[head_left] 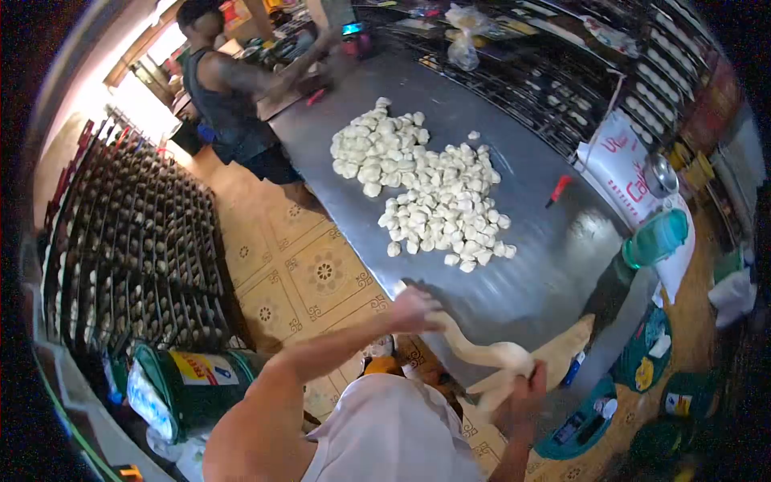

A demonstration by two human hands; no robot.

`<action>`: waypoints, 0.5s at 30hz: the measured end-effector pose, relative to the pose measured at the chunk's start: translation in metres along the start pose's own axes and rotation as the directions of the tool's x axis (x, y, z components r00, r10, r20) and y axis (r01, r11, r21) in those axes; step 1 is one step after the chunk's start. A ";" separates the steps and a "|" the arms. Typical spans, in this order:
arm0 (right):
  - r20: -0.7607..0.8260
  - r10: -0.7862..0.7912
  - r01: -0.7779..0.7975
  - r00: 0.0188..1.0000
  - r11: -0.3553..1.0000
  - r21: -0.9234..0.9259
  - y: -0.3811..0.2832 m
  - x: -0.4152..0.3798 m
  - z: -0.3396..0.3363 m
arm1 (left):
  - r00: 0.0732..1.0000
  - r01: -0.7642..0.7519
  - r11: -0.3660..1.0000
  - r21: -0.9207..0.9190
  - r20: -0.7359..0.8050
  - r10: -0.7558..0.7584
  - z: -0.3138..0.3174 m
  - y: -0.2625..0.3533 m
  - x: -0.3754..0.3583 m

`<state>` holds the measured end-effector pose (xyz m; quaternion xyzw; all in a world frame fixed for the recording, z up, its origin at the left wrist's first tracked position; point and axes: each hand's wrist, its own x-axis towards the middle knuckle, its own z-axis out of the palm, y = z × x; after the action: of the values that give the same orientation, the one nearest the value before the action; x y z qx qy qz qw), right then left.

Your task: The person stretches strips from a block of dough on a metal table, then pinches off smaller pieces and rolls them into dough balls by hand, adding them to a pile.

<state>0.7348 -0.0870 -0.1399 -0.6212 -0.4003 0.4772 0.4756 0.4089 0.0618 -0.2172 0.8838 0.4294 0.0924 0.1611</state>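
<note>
A long strip of pale dough [474, 352] runs between my two hands over the near end of the metal table. My left hand [414, 309] is closed around its left end, with a small bit of dough poking out past the fingers. At the strip's thicker right end, my right hand [524, 394] grips the dough with thumb and fingers. Under and beside that hand lies a flatter sheet of dough [566, 347]. Farther up the table, many small dough pieces [446, 197] are heaped together.
A red-handled tool [560, 189], a printed white sack [618, 165] and a teal container [657, 239] are on the right. Another person [233, 96] works at the table's far left. Racks of dough pieces [144, 241] stand left; green bins [197, 394] are nearby.
</note>
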 end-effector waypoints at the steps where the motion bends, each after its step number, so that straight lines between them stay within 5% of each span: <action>1: -0.053 0.002 -0.001 0.999 1.000 0.020 0.000 0.012 -0.011 | 0.998 -0.013 1.000 -0.024 0.063 0.015 0.013 0.014 -0.007; 3: -0.123 0.057 -0.090 0.991 0.955 -0.284 0.023 0.042 -0.025 | 0.995 0.014 0.999 -0.043 0.103 -0.010 0.044 0.032 -0.029; 4: -0.077 0.053 -0.074 0.996 0.952 -0.298 0.034 0.044 -0.012 | 0.999 -0.015 1.000 0.003 -0.034 0.015 0.066 0.036 -0.047; 5: -0.050 -0.034 -0.001 0.998 0.819 -0.574 0.049 0.042 0.002 | 0.994 0.011 0.999 0.030 -0.113 -0.007 0.071 0.036 -0.060; 7: 0.094 -0.216 0.165 0.972 0.339 -0.926 0.088 0.040 0.035 | 0.980 0.048 0.998 0.044 -0.193 -0.039 0.073 0.036 -0.084; 9: 0.406 -0.397 0.566 0.823 0.515 -0.644 0.161 0.039 0.068 | 0.982 0.027 0.999 0.021 -0.189 -0.022 0.065 0.030 -0.097; 10: 0.436 -0.392 0.586 0.810 0.506 -0.633 0.155 0.040 0.086 | 0.978 0.057 0.998 0.015 -0.202 -0.053 0.070 0.020 -0.091; 12: 0.481 -0.270 0.536 0.834 0.192 -0.822 0.133 0.042 0.141 | 0.981 -0.068 0.984 0.167 -0.166 0.096 0.090 -0.007 -0.058; 13: 0.482 -0.207 0.495 0.852 0.014 -0.869 0.122 0.042 0.164 | 0.975 -0.038 0.994 0.100 -0.215 0.059 0.095 -0.014 -0.036; 15: 0.338 -0.105 0.335 0.935 -0.043 -0.941 0.108 0.086 0.172 | 0.929 0.029 0.999 0.031 -0.371 -0.016 0.076 -0.026 0.002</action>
<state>0.5910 0.0058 -0.2795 -0.6584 -0.7494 0.0205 -0.0672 0.4142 0.0633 -0.2972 0.8483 0.4637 0.2479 0.0625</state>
